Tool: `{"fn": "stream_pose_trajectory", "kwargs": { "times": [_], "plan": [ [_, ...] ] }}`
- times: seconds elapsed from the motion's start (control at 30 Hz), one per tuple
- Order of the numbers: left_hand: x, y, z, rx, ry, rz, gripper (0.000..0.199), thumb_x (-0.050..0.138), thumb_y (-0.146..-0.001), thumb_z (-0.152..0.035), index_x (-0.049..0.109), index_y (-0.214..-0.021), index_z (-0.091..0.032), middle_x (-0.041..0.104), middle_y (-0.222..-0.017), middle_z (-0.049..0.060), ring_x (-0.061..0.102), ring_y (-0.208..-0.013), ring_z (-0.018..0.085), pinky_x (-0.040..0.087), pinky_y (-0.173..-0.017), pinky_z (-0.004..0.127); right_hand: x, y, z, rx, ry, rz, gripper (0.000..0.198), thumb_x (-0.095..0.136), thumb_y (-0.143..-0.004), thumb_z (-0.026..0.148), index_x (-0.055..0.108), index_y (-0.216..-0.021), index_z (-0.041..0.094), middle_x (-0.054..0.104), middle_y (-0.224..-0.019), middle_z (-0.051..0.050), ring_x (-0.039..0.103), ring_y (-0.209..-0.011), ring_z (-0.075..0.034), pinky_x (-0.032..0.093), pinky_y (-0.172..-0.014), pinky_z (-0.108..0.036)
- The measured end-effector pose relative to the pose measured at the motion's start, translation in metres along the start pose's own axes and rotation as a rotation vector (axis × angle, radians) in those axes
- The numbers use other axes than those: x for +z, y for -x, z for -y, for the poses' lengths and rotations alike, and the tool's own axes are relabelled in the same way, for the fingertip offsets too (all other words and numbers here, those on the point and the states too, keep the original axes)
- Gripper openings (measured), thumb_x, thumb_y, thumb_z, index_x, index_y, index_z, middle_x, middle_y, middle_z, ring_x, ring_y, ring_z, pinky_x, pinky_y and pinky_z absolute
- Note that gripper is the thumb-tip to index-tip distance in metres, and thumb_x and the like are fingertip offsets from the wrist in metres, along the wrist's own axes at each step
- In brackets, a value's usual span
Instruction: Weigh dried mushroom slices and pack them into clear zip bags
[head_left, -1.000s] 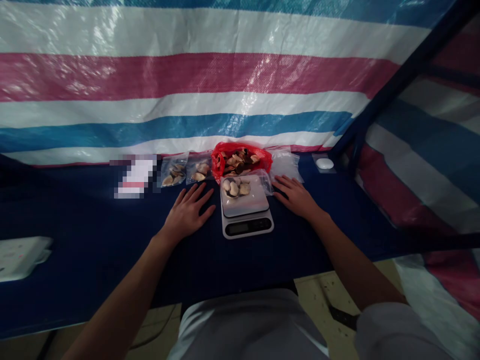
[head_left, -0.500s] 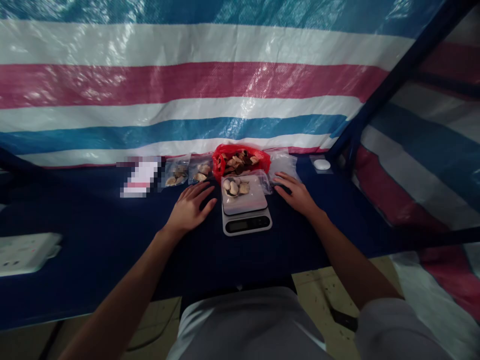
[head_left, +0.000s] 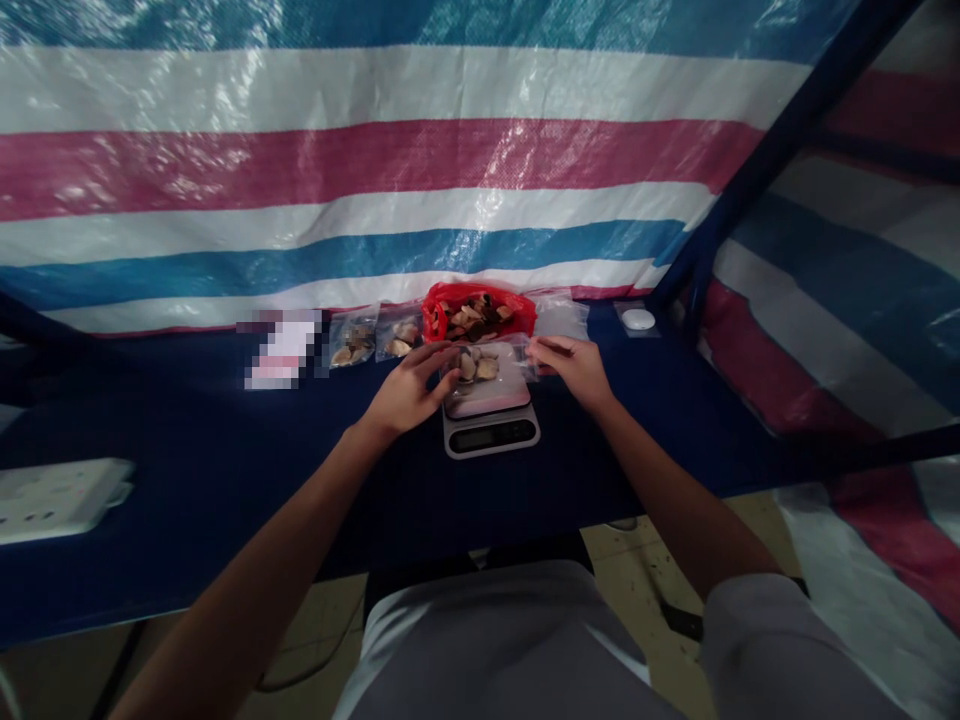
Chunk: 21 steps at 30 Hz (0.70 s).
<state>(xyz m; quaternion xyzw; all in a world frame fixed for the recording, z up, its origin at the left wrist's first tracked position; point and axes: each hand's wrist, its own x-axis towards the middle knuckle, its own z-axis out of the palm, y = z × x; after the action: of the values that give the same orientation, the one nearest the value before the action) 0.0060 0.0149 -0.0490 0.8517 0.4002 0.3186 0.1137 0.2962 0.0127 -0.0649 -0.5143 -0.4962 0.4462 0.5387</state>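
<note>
A clear plastic bag [head_left: 487, 370] with several pale, dried-looking pieces in it lies on the white digital kitchen scale [head_left: 491, 440]. My left hand [head_left: 409, 392] is at the bag's left end, its thumb and fingers closing on the plastic. On the other side, my right hand [head_left: 577, 372] pinches the bag's right edge between thumb and fingertips. Right behind the scale sits an open red plastic bag [head_left: 480, 315] full of brown and tan dried pieces. The scale's display looks dark and I cannot read it.
Two small filled clear bags [head_left: 352, 342] [head_left: 397, 335] lie left of the red bag, beside a pixelated pinkish-white item [head_left: 285, 347]. Flat clear bags [head_left: 562, 316] lie to its right. Farther right is a white round object [head_left: 638, 319]. A power strip [head_left: 64, 497] rests at the left. Striped sheeting [head_left: 375, 155] hangs behind.
Both hands have moved inward from the table beside the scale to the bag on it. The left now touches the bag's left end, and the right has taken hold of its right edge.
</note>
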Motion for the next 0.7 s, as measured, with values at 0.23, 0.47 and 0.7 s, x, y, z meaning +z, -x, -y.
{"fn": "stream_pose_trajectory", "kwargs": {
  "times": [0.23, 0.47, 0.7],
  "plan": [
    [0.000, -0.003, -0.005, 0.006, 0.046, 0.033, 0.042, 0.055, -0.100, -0.044, 0.071, -0.129, -0.019, 0.067, -0.141, 0.014, 0.066, -0.127, 0.030, 0.051, -0.114, 0.049, 0.002, -0.001, 0.007, 0.026, -0.046, 0.040, 0.041, 0.094, -0.059, 0.044, 0.082, -0.090, 0.020, 0.081, -0.084, -0.004, 0.077, -0.081, -0.024, 0.066, -0.076, -0.039],
    [-0.007, -0.017, -0.009, -0.004, 0.068, 0.022, 0.038, 0.058, -0.098, -0.041, 0.074, -0.124, -0.019, 0.073, -0.131, 0.014, 0.067, -0.125, 0.030, 0.049, -0.114, 0.048, 0.001, -0.007, 0.025, -0.079, 0.022, 0.148, 0.035, 0.090, -0.065, 0.041, 0.082, -0.091, 0.020, 0.080, -0.087, -0.004, 0.072, -0.071, -0.020, 0.062, -0.064, -0.034],
    [-0.003, -0.061, -0.021, -0.136, 0.379, -0.021, 0.032, 0.064, -0.092, -0.040, 0.079, -0.112, -0.021, 0.079, -0.116, 0.010, 0.073, -0.106, 0.028, 0.054, -0.101, 0.039, 0.007, -0.017, 0.051, -0.255, 0.137, 0.290, 0.026, 0.083, -0.075, 0.036, 0.082, -0.096, 0.022, 0.082, -0.102, -0.005, 0.075, -0.088, -0.022, 0.063, -0.084, -0.039]
  ]
}}
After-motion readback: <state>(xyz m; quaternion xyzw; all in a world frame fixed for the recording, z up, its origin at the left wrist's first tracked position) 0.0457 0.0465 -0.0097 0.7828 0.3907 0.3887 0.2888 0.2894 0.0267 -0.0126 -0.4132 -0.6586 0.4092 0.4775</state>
